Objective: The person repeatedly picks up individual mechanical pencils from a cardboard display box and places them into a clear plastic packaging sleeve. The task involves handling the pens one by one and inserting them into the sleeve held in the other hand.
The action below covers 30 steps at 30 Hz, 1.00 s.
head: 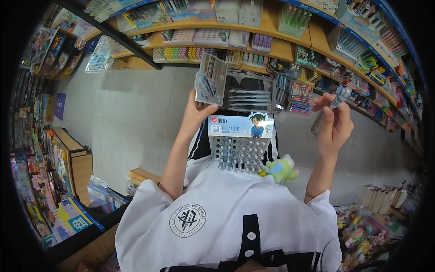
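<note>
My left hand (pixel 194 117) grips the lower left corner of an upright printed card (pixel 212 80), with the thumb in front and the fingers partly hidden. This card stands along the left side of a clear plastic box (pixel 274 85), where several pens (pixel 249 99) lie in a row. Nearer my body, a display box (pixel 239 127) with a blue cartoon header holds rows of upright mechanical pencils (pixel 238 154). Raised off to the right, my right hand (pixel 334 124) holds a clear-and-grey pen or pencil (pixel 341 97); its lower part is hidden by the fingers.
Wooden shelves (pixel 217 26) full of stationery curve across the front and right. Beside the clear box sits another clear box of colored pens (pixel 300 98). A green plush toy (pixel 283 169) hangs by my waist. A low wooden cabinet (pixel 80 163) stands on the left.
</note>
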{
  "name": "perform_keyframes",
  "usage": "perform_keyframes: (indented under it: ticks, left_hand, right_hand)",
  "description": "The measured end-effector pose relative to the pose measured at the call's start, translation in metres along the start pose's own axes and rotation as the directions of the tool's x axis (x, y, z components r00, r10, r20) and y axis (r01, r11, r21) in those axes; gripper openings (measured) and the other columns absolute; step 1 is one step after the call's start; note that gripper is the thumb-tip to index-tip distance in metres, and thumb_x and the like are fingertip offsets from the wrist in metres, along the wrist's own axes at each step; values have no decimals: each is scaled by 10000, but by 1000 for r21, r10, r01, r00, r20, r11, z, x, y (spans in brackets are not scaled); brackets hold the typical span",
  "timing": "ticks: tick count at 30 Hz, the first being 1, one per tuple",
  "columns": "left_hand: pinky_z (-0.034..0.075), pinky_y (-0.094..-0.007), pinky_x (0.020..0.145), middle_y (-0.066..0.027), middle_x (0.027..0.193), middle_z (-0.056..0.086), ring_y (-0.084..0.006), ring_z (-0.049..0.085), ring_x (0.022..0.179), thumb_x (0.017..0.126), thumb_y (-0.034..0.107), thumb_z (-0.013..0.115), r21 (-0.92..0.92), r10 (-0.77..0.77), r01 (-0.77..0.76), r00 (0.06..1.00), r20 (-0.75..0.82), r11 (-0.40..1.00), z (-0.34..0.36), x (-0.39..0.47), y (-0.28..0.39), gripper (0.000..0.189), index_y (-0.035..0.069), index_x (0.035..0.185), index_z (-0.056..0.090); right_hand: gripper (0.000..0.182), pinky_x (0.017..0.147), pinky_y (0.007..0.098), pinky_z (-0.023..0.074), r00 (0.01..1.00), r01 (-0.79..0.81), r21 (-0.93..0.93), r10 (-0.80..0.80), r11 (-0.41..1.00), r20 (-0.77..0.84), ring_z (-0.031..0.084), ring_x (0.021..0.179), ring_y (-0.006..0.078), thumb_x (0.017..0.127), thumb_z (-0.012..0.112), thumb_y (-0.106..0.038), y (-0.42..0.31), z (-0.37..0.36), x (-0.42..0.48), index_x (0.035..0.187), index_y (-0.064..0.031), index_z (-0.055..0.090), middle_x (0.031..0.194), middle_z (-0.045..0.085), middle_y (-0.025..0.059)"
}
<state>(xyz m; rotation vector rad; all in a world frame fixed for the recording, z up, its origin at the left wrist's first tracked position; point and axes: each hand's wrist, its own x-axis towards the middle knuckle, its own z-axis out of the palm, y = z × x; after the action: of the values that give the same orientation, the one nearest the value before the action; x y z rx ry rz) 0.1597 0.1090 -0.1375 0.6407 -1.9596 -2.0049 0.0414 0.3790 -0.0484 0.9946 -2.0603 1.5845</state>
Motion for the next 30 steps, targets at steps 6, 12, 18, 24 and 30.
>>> perform_keyframes:
  ticks: [6,12,18,24,30]
  left_hand:
    - [427,-283,723,-65,842,614,-121,547,822,805,152,588,-27,167,-171,979,-116,985,8,45,-57,272,-66,967,571]
    - [438,-280,695,-90,776,620,-121,542,743,823,148,548,27,294,-294,935,-197,955,8,89,-50,248,-67,943,579]
    - [422,-281,631,-103,696,586,-134,518,657,835,152,551,310,593,-589,800,93,746,22,118,29,224,-27,969,571]
    - [409,-297,603,-114,686,567,-153,494,636,843,158,557,308,550,-643,763,340,701,30,138,93,215,-18,965,569]
    - [421,-298,670,-67,776,602,-135,521,738,835,182,573,141,523,-603,768,369,785,35,149,105,248,-46,933,588]
  right_hand:
    - [183,644,249,453,999,-45,-24,45,999,-18,578,759,156,843,529,-43,16,13,19,1006,32,563,831,645,109]
    - [166,639,278,446,986,-142,-116,151,983,76,539,706,191,794,596,-77,40,39,28,933,11,619,820,653,85]
    - [157,627,368,480,959,50,-431,76,901,272,590,742,300,762,604,-88,68,80,34,875,19,590,794,611,158]
    - [127,527,369,514,937,73,-693,189,717,295,621,642,311,775,576,-115,81,112,29,789,-2,520,672,593,169]
    - [85,492,332,519,944,122,-753,160,646,290,637,581,275,720,577,-67,90,130,18,761,-1,542,648,609,157]
